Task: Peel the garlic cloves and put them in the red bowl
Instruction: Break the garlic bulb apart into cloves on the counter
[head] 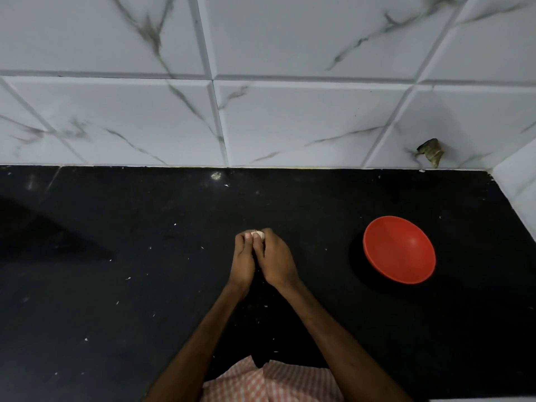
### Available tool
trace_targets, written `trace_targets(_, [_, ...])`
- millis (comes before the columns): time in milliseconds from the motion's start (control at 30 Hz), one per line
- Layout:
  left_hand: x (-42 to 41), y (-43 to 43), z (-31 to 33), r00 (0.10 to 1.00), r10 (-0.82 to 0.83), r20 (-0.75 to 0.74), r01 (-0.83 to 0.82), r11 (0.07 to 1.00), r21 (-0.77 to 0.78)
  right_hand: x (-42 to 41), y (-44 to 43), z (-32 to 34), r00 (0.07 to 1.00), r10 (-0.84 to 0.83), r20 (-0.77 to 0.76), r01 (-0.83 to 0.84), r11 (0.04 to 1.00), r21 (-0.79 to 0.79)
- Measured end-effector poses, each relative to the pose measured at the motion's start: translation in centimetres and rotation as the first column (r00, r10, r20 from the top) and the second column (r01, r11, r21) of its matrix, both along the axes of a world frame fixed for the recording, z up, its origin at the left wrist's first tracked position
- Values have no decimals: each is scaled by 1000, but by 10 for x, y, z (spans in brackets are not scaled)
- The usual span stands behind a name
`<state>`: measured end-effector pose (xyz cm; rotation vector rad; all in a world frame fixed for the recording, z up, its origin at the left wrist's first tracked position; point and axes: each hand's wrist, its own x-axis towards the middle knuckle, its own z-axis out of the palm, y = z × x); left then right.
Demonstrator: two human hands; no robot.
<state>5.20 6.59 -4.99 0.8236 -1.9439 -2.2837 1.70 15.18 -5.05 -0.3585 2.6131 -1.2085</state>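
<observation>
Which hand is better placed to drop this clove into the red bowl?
Probably the right hand: the red bowl sits on its side, so the left hand would cross over. Both hold the garlic clove.

Here's the black counter (116, 300), dark and matte, running the full width and butting up against the tiled wall (290, 120) at the back and on the right. Over on the right side sits the red bowl (399, 250), upright, mouth open to the camera, well apart from both walls. And look at the surface: tiny pale flecks (128, 278) scattered all over, thickest across the middle and left. One grey-white smudge (215, 175) lies just beside the back wall, and a small white scrap (422, 170) rests at the wall's foot, far right.
</observation>
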Motion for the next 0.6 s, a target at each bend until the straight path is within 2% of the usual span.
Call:
trace_targets(100, [-5, 2, 9, 997, 70, 42, -77, 982, 173, -3, -4, 8, 994, 45, -100, -36, 995, 91])
trace_targets(167, [-8, 2, 13, 995, 73, 63, -85, 972, 217, -5, -6, 9, 995, 52, -89, -45, 996, 76])
trace_targets(333, [0, 4, 4, 993, 57, 101, -68, 992, 107, -4, 0, 4, 991, 122, 56, -124, 992, 34])
trace_targets(433, [12, 1, -3, 995, 11, 96, -18, 997, 71, 0, 4, -3, 969, 79, 233, -53, 992, -113])
trace_targets(600, [2, -9, 1, 996, -38, 81, 32, 996, 79, -5, 10, -10, 968, -20, 249, 80, 970, -231])
